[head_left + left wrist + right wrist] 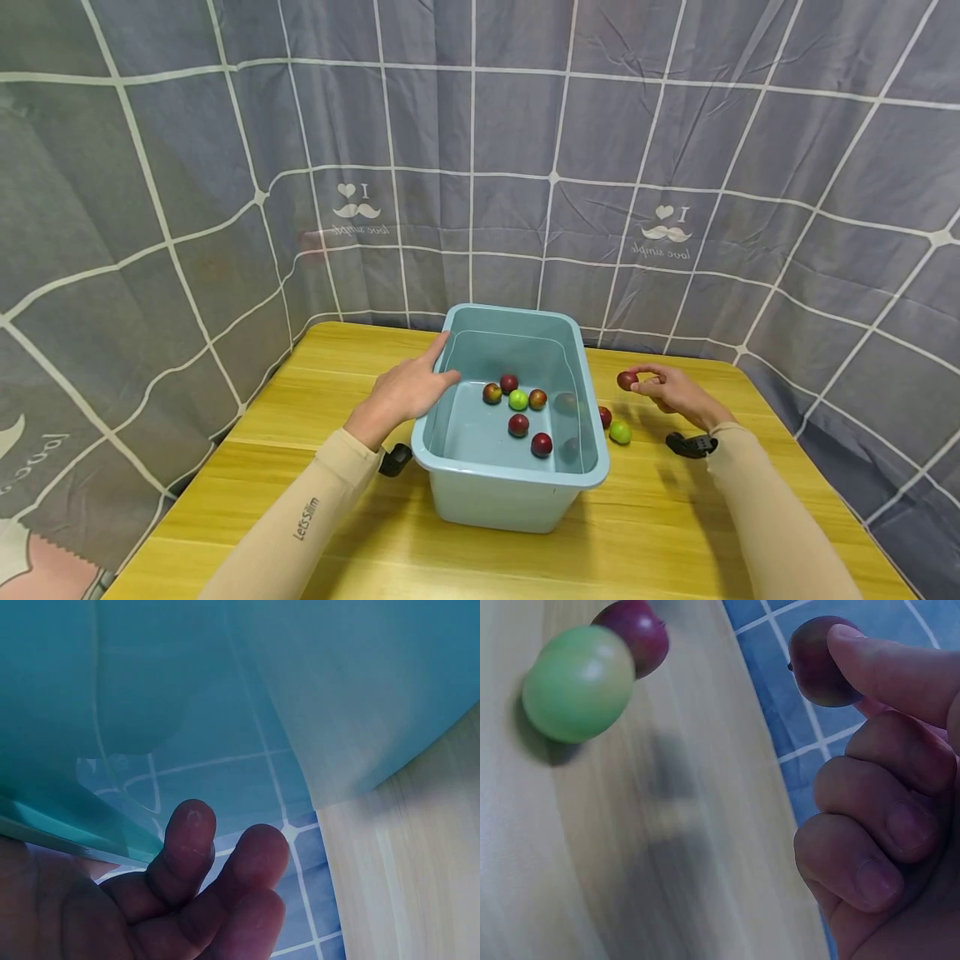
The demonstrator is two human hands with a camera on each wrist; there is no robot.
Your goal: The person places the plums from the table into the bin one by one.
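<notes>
A dark red plum [627, 381] is pinched between the thumb and index finger of my right hand [675, 394], held up off the table to the right of the basin. In the right wrist view that plum [823, 661] shows at the fingertips, the other fingers curled below. My left hand [408, 389] grips the left rim of the light blue basin [491, 504], thumb over the inside, several fingers [259, 855] under the rim outside. Several red plums [518, 425] and one green plum [518, 400] lie spread on the basin floor.
Beside the basin's right wall, a red plum [604, 417] and a green plum [620, 432] sit on the yellow wooden table [360, 533]. A grey checked curtain [510, 208] hangs behind the table's far edge and along its sides.
</notes>
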